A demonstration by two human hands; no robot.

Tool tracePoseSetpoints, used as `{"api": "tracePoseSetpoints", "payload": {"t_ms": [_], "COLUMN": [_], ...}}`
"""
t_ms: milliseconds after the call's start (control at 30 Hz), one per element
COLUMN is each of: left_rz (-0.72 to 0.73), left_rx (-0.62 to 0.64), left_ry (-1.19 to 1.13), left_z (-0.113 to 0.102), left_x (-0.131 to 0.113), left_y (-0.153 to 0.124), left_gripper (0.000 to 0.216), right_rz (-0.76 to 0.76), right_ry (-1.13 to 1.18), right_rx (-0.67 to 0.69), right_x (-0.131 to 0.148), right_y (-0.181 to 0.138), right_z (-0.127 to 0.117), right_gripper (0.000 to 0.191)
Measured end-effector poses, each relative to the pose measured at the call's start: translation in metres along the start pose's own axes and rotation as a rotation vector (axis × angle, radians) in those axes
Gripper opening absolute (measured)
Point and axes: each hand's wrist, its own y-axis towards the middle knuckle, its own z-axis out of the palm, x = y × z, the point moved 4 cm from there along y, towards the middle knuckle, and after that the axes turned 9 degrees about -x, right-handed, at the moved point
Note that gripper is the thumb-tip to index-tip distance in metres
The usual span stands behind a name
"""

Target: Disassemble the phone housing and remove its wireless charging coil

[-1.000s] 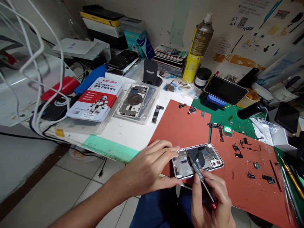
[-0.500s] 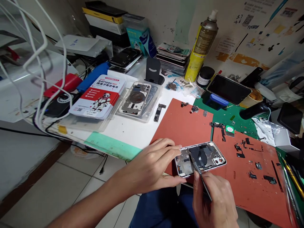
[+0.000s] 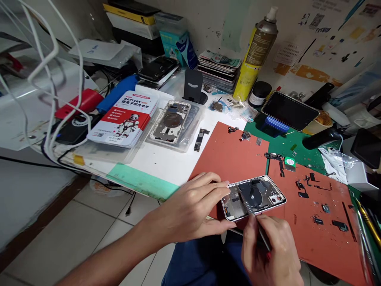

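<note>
An opened phone housing (image 3: 262, 194) with a dark round coil lies at the near edge of a red work mat (image 3: 232, 155). My left hand (image 3: 190, 208) grips the housing's left end, fingers on top and thumb below. In my right hand (image 3: 269, 248), a thin screwdriver (image 3: 245, 202) is pinched like a pen, its tip down inside the left half of the housing.
Small phone parts and flex cables (image 3: 309, 184) are scattered on the red mats. A second bare housing (image 3: 171, 121), a logic board (image 3: 199, 139) and a battery box (image 3: 126, 117) lie on the white surface. A spray can (image 3: 256, 51) and a dark phone (image 3: 290, 110) stand behind.
The screwdriver tip has shifted slightly within the housing, and my right hand has moved a little along with it. My left hand keeps its grip. The view has drifted a bit.
</note>
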Motion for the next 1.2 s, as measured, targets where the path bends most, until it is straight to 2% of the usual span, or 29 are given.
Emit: {"api": "tracePoseSetpoints", "payload": {"t_ms": [100,400,1200], "left_rz": [-0.007,-0.006,0.0], "left_rx": [0.008,0.008,0.012], "left_ry": [0.0,-0.01,-0.001], "left_z": [0.0007,-0.0002,0.0029], "left_x": [0.0006,-0.0009,-0.0017], "left_y": [0.0006,0.0027,0.0052], "left_gripper": [0.045,0.041,0.035], "right_rz": [-0.015,-0.016,-0.055], "right_ry": [-0.026,0.04,0.129], "right_rx": [0.064,-0.038,-0.04], "right_x": [-0.0001,-0.0013,-0.0079], "right_y": [0.0,0.0007,-0.0023], "right_z": [0.0027,0.0025,0.0034], "right_gripper": [0.026,0.035,0.038]}}
